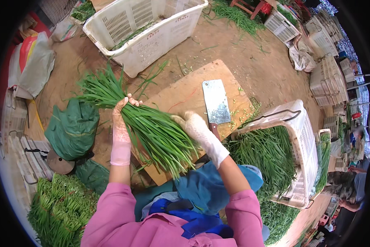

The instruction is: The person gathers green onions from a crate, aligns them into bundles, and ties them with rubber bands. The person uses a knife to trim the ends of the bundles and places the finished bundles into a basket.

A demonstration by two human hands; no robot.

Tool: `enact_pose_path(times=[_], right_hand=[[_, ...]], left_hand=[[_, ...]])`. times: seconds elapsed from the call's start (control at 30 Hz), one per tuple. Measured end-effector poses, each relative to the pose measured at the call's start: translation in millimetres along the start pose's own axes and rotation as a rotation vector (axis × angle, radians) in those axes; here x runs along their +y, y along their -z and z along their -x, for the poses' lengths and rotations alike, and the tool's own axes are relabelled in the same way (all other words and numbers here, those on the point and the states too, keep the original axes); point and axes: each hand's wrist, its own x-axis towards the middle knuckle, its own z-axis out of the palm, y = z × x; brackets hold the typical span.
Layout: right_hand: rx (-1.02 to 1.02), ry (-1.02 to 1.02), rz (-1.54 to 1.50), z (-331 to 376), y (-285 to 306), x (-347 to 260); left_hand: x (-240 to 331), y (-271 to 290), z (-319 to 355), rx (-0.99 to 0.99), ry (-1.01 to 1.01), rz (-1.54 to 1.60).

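Observation:
A thick bunch of green chives (164, 138) slants across the middle, above the wooden board (180, 88). My left hand (121, 113), in a pale, soiled glove, is closed around the bunch near its upper left part. Beside the right edge of the bunch is my right hand (195, 129), also gloved, with its fingers curled in. Slight blur hides whether any leaf is between those fingers. A cleaver (216, 101) with a wide steel blade lies flat on the board, its brown handle (214, 129) toward my right wrist.
Beyond the board stands a white plastic crate (160, 47). A tipped crate (304, 152) spills loose chives (261, 156) at my right. Tied chive bundles (65, 206) are stacked at lower left, near a green sack (73, 128). More crates (327, 78) line the right side.

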Motion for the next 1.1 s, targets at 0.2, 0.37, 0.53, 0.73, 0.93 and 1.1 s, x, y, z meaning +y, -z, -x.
enact_pose_path(times=[0.2,0.37,0.53,0.73,0.93,1.1], right_hand=[[0.318,0.208,0.54,-57,-41,67],[0.4,0.209,0.358,1,-52,98],[0.621,0.008,-0.403,48,-38,117],[0.667,-0.109,-0.171,45,-15,109],[0.58,-0.084,-0.54,48,15,62],[0.495,-0.032,0.263,29,-27,63]], left_hand=[[-10,28,-21,-0.098,0.057,-0.011],[-19,19,-20,-0.149,0.2,0.023],[-52,20,-59,-0.053,0.274,-0.039],[-62,-10,-55,0.166,0.316,-0.108],[-65,3,-65,0.432,0.083,-0.863],[-27,22,-61,0.335,0.209,-0.95]])
